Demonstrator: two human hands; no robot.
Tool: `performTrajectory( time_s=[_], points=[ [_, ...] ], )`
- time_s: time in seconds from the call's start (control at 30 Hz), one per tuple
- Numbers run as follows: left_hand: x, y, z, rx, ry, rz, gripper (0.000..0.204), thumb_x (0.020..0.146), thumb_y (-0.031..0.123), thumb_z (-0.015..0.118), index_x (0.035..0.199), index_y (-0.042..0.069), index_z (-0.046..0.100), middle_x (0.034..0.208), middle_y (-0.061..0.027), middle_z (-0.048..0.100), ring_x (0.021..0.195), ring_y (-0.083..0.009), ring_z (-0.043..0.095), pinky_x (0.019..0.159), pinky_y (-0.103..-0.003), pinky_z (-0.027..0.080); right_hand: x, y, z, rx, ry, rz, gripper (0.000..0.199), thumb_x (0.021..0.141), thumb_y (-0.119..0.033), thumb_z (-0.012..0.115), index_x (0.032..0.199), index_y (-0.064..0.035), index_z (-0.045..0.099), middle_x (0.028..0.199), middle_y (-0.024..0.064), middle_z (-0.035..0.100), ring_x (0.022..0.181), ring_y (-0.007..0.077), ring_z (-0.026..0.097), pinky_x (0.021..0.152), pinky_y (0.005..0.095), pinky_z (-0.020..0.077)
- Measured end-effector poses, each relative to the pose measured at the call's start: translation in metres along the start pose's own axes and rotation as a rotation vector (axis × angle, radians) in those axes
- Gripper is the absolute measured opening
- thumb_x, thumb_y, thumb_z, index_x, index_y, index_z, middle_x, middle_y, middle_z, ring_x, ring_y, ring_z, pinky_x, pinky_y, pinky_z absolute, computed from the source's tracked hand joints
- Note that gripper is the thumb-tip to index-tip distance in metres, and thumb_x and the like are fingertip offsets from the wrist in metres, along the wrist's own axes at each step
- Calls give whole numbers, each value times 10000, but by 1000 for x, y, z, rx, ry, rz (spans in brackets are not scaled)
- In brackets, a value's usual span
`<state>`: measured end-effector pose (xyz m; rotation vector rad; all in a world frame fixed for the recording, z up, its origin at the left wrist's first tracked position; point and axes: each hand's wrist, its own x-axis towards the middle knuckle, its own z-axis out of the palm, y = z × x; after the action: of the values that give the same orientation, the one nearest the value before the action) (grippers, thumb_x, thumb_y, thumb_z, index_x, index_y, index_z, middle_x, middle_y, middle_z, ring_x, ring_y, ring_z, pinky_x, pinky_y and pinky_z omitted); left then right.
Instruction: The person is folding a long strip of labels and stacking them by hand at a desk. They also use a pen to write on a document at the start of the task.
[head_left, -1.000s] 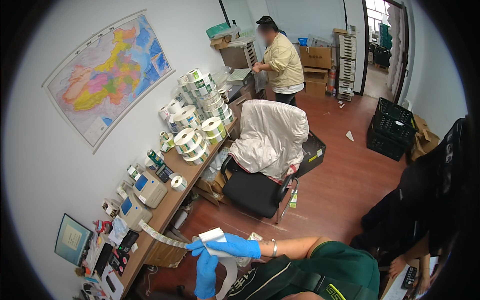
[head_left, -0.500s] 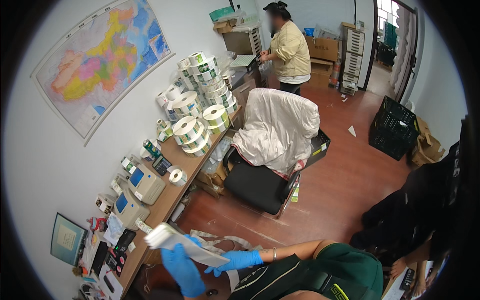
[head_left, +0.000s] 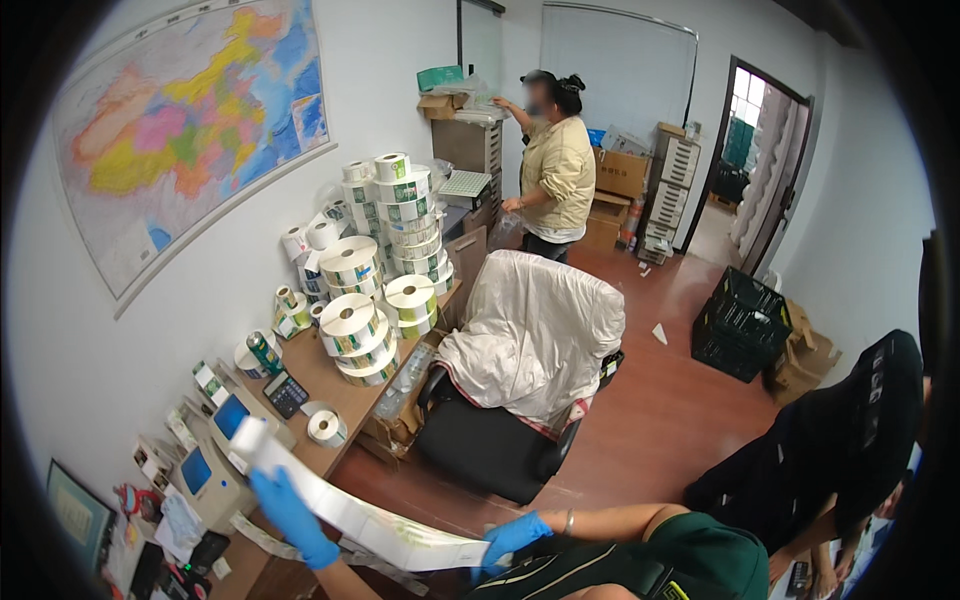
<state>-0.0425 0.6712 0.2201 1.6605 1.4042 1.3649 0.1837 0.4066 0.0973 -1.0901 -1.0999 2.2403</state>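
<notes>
A long white strip of labels [head_left: 385, 528] stretches between my two blue-gloved hands. My left hand [head_left: 292, 515] grips it near its raised end, close to the label printers. The other end is in my right hand [head_left: 515, 538], by my green-clad body, with the fingers closed over its edge. The strip sags and bends between them, and faint print shows towards the right. Another narrow label strip [head_left: 265, 540] hangs below, next to the desk edge; where it ends is hidden.
Two label printers [head_left: 215, 485], a calculator [head_left: 287, 394] and stacked label rolls [head_left: 350, 320] stand on the desk [head_left: 362, 405]. A covered office chair [head_left: 490, 440] is ahead. One person [head_left: 555, 170] stands at the far cabinets; another [head_left: 830, 450] leans at right. Black crates [head_left: 742, 325] sit on the floor.
My hands have moved apart, and the flat white bundle between them is now drawn out into a long strip. The far person's arm has risen towards the cabinet top. The view has shifted.
</notes>
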Motion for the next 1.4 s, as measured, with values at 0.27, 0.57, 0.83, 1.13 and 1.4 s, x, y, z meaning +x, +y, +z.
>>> performTrajectory(
  time_s=[0.27, 0.57, 0.83, 1.13, 1.4],
  points=[
    [-131, 52, 102, -191, -1431, 339, 616, 883, 283, 616, 1405, 53, 383, 1262, -223, 542, 1118, -374, 557, 927, -414, 452, -31, -92, -65, -189, -279, 92, 233, 792, -128, 616, 1002, -32, 647, 827, 25, 628, 709, 135, 561, 667, 288, 472],
    [-120, 131, 162, 683, -1244, 676, 256, 855, 310, 634, 948, 73, 661, 743, -140, 630, 673, -312, 612, 638, -382, 479, -55, -116, -175, -436, -432, -140, 360, 875, -207, 658, 1140, 33, 616, 910, 81, 685, 792, 152, 617, 763, 308, 494],
    [-114, 204, 165, -27, -786, -405, 138, 831, 114, 656, 842, -18, 618, 723, -79, 634, 618, -121, 569, 587, -267, 460, -131, -174, -223, -253, -228, -701, 282, 892, -96, 611, 1152, 15, 598, 1055, 46, 639, 1002, 129, 558, 925, 297, 439],
    [-179, 220, 241, -546, -274, -386, 221, 905, 88, 574, 1083, -42, 592, 1000, -87, 648, 871, -140, 602, 791, -276, 482, -132, -133, -161, 770, -477, -907, 554, 1005, -248, 437, 1471, -8, 257, 1492, 119, 340, 1345, 215, 371, 1125, 322, 290],
    [-204, 213, 266, -387, -356, -355, 209, 941, 130, 565, 1089, -13, 604, 1006, -70, 627, 900, -125, 578, 802, -269, 466, -144, -120, -168, 667, -166, -992, 474, 1005, -148, 417, 1407, 86, 323, 1459, 182, 375, 1328, 246, 404, 1113, 346, 336]
  ],
)
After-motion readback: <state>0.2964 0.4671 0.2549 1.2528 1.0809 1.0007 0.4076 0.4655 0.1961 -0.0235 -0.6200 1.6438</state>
